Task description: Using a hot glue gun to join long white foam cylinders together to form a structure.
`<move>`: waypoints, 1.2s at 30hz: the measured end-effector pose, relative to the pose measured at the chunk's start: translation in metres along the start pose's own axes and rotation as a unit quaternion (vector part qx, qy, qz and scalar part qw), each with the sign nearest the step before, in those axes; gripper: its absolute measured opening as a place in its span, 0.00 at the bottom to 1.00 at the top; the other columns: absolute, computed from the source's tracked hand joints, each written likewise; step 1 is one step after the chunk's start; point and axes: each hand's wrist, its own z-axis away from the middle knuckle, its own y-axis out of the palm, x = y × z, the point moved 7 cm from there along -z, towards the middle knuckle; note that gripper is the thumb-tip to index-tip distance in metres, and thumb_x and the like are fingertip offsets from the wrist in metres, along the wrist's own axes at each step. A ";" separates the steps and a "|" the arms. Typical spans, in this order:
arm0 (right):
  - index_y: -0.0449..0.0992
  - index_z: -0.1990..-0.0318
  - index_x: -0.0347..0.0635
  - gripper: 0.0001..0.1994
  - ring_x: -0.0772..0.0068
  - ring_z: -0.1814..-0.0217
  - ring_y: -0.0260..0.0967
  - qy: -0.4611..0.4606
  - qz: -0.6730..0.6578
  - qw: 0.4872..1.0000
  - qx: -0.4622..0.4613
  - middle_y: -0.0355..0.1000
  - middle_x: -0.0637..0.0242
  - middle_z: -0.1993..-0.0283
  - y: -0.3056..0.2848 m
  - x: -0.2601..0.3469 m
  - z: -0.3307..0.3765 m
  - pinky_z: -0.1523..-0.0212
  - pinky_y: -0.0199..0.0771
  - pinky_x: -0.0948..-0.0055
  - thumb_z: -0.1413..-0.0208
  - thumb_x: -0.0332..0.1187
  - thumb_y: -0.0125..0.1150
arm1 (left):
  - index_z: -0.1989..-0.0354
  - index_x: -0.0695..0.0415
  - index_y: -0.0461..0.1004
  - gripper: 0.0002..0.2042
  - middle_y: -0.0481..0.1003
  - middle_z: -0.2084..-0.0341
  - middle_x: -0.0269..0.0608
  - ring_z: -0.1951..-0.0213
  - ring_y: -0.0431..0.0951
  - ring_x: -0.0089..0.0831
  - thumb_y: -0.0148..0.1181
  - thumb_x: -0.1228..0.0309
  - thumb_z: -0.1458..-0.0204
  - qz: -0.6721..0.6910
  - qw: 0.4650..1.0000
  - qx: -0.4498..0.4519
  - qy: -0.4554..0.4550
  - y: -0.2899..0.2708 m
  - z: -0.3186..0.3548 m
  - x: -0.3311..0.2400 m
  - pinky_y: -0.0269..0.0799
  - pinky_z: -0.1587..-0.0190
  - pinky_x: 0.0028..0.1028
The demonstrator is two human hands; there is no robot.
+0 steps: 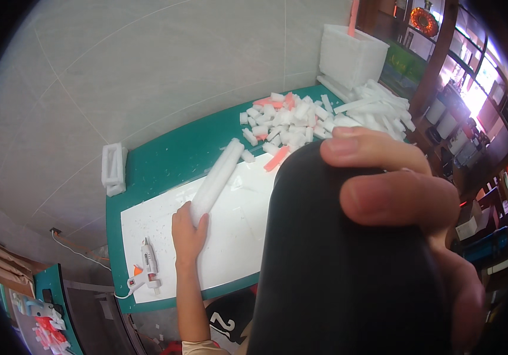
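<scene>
Item 1: white foam cylinder. Lying slantwise on the white sheet that covers the green tabletop; near end in my left hand, fingers wrapped round it, far end resting toward the scrap pile. Handling, my est.: v. light, stiff but brittle, dents and sheds crumbs under hard pinch; surface dry, not slippery. Best hold: whole-palm wrap near one end or at mid-length, light pressure, no twisting.

Item 2: my right hand, close to the lens, fingers curled over the top of a big dark rounded object and grasping it; can't tell what the object is.

Item 3: white hot-glue gun w/ orange tip, corded, at the sheet's near-left corner, apart from my left hand.

Item 4: heap of white and orange foam offcuts, far end of tabletop; longer white strips beside it.

Item 5: white foam block stack, far corner. Small white foam frame piece off the tabletop's left edge.

Labels/signs: none legible on the tabletop items.
</scene>
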 end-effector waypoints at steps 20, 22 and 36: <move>0.43 0.30 0.31 0.59 0.48 0.37 0.63 -0.068 0.076 0.992 0.078 0.57 0.46 0.35 -0.123 -0.196 0.041 0.38 0.66 0.52 0.57 0.66 0.65 | 0.49 0.63 0.69 0.24 0.73 0.57 0.55 0.54 0.70 0.52 0.64 0.65 0.53 0.022 0.999 -0.028 -0.007 0.012 0.004 0.014 0.65 0.49 0.43; 0.48 0.33 0.28 0.55 0.51 0.37 0.63 0.007 0.086 0.994 0.061 0.59 0.46 0.37 -0.143 -0.225 0.063 0.40 0.67 0.55 0.54 0.64 0.64 | 0.49 0.63 0.68 0.24 0.72 0.58 0.53 0.55 0.70 0.50 0.63 0.64 0.53 0.014 1.000 -0.020 -0.013 0.010 0.004 0.015 0.66 0.51 0.42; 0.66 0.60 0.16 0.34 0.61 0.63 0.73 0.040 0.311 0.937 -0.155 0.73 0.47 0.61 -0.250 -0.324 0.149 0.59 0.76 0.64 0.46 0.50 0.66 | 0.50 0.62 0.68 0.23 0.71 0.60 0.50 0.57 0.69 0.47 0.62 0.63 0.52 0.031 0.999 -0.020 -0.017 0.006 0.005 0.015 0.66 0.53 0.39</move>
